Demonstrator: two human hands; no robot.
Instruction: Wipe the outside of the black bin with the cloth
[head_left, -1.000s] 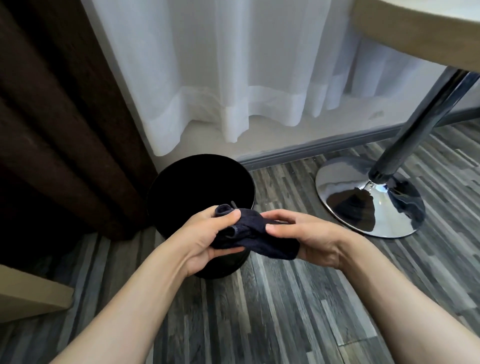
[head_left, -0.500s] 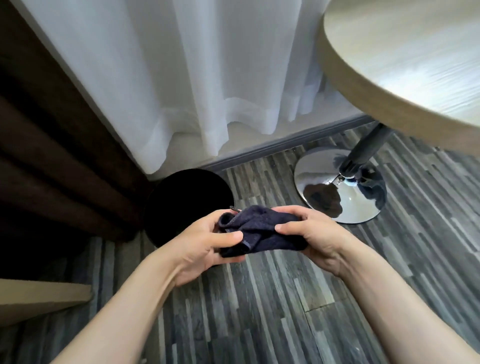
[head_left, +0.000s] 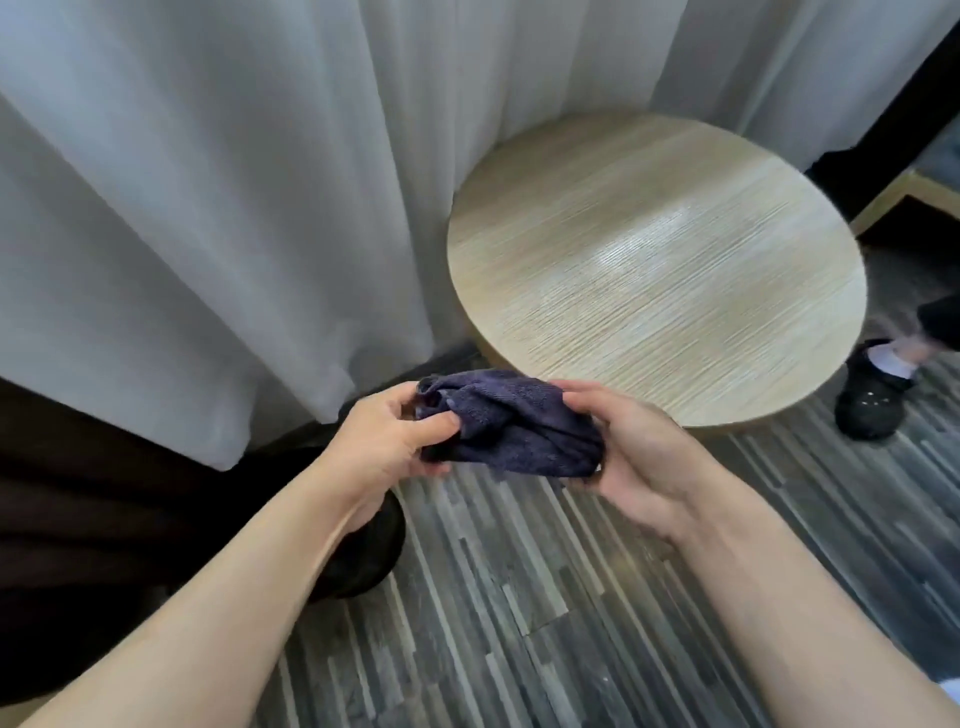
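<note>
A dark blue cloth (head_left: 511, 428) is bunched up between both my hands, in front of me above the floor. My left hand (head_left: 382, 444) pinches its left end and my right hand (head_left: 631, 457) cups its right end from beneath. The black bin (head_left: 366, 551) stands on the floor below my left forearm, which hides most of it; only a dark curved part shows. Neither hand nor the cloth touches the bin.
A round light wooden table (head_left: 660, 260) stands just behind my hands. White sheer curtains (head_left: 208, 208) hang at the back, a dark brown curtain (head_left: 78, 519) at the left. Another person's black shoe (head_left: 872, 389) rests on the grey striped floor (head_left: 519, 623) at the right.
The view has risen and swung right: the bin slid down under my left forearm and the tabletop came fully into sight. Both hands kept hold of the cloth and worked its folds.
</note>
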